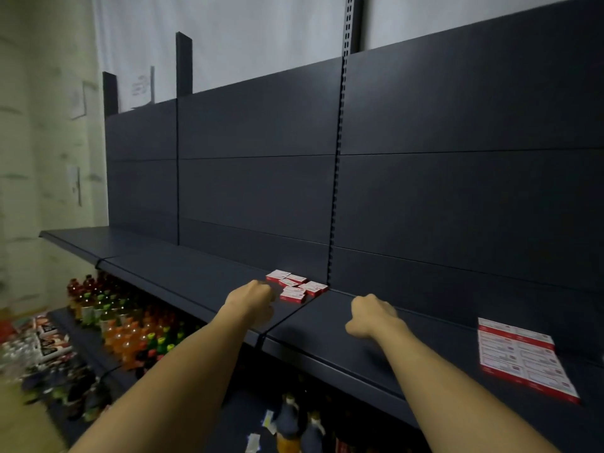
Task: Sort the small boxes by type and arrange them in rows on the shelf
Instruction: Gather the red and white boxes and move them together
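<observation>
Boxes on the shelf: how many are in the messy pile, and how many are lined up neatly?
Messy pile: about 6
Neat block: about 12 (blurry, hard to count)
Total: about 18

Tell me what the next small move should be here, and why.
Probably the left hand should reach a little further and pick one box from the loose pile of boxes just beyond it. Those lie jumbled at odd angles, while the arranged block of boxes to the right already sits in neat rows. The right hand is curled, seemingly holding nothing.
</observation>
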{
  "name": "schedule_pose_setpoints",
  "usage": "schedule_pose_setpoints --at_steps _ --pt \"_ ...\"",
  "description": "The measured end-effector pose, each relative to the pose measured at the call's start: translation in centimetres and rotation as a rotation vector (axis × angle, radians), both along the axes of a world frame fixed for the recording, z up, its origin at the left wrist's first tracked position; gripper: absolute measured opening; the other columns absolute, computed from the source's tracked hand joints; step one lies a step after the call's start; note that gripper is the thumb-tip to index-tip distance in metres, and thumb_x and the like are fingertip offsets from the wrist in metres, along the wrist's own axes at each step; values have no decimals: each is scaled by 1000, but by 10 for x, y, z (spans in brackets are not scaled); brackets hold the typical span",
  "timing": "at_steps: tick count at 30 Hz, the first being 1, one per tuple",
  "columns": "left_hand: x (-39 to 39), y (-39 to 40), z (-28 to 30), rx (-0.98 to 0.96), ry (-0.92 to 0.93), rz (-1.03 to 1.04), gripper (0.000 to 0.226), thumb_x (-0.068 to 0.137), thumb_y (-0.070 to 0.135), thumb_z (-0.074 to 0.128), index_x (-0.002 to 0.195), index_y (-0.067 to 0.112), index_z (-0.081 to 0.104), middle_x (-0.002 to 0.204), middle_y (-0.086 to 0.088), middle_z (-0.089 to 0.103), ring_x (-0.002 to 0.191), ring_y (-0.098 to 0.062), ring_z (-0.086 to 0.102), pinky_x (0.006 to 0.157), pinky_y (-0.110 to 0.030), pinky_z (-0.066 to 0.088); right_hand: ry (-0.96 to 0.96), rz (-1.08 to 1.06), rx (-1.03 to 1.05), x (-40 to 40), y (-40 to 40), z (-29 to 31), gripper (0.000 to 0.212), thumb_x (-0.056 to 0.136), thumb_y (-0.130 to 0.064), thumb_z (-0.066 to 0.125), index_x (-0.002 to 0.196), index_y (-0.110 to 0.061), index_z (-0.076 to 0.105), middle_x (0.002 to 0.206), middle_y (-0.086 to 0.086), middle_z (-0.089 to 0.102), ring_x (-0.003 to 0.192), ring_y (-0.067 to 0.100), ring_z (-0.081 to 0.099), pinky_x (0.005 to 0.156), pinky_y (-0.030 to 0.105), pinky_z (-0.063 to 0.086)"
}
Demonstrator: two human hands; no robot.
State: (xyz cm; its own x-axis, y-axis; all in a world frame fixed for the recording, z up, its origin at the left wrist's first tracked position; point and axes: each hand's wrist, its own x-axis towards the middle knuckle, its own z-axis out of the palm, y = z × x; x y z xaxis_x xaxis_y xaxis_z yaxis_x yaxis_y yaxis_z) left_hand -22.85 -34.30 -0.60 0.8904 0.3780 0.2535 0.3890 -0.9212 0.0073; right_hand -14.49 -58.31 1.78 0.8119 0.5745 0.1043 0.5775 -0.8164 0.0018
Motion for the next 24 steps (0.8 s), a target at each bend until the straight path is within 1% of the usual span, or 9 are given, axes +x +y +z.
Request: schedule_pose_setpoints --at_steps 3,5,8,14,16,18,20,21,24 --pt "-12 31 -1 3 7 -11 38 92 17 51 127 21 65 133 -2 58 117 -25 58 91 -40 54 0 -3 20 -12 31 3 7 86 -16 53 92 -12 52 98 7 56 92 27 59 71 31 42" --pt "-20 51 -3 7 9 -27 36 92 17 50 124 21 66 133 -2 58 116 -25 59 91 -40 55 -3 -11 36 -19 50 5 8 86 -17 53 92 -12 51 102 8 59 96 27 61 72 30 42" --pt "-29 80 -7 13 22 -47 36 92 18 51 125 21 65 134 -1 57 117 -24 58 92 -41 54 -21 -9 54 -27 77 1 8 88 -17 53 94 -12 51 106 8 61 97 26 60 73 30 41" --pt "-33 122 -21 -11 56 -54 39 94 21 51 132 24 61 139 -1 52 124 -23 53 99 -41 50 -39 -19 37 -28 114 -11 25 90 -18 54 112 -10 60 117 8 63 108 27 61 81 31 41" --pt "-30 133 -22 -12 49 -60 40 95 22 51 133 24 59 140 -1 52 124 -24 53 98 -40 50 -48 -17 24 -21 125 -10 22 90 -19 53 109 -11 61 113 8 62 108 26 61 79 30 41" --pt "-25 143 -21 -7 41 -71 39 95 21 52 134 24 59 139 -1 52 123 -24 54 97 -40 51 -58 -5 18 -14 136 -9 11 89 -20 53 98 -14 56 102 6 58 105 25 61 75 28 40" --pt "-18 153 -21 -1 29 -79 39 96 21 52 134 23 60 138 -1 53 122 -24 54 95 -39 51 -74 3 35 -7 149 -8 7 87 -20 54 93 -15 52 101 6 58 104 26 62 73 27 40" --pt "-13 157 -20 -2 23 -83 39 96 20 51 134 23 60 138 -2 53 122 -24 54 95 -38 51 -87 9 42 -2 155 -9 9 87 -20 54 94 -16 54 106 6 61 104 26 62 73 27 41" --pt "3 170 -19 2 27 -100 40 97 21 51 136 22 58 139 -2 52 123 -24 53 96 -37 50 -120 20 42 14 175 -13 25 86 -20 54 109 -14 62 117 5 64 106 27 63 75 28 42"
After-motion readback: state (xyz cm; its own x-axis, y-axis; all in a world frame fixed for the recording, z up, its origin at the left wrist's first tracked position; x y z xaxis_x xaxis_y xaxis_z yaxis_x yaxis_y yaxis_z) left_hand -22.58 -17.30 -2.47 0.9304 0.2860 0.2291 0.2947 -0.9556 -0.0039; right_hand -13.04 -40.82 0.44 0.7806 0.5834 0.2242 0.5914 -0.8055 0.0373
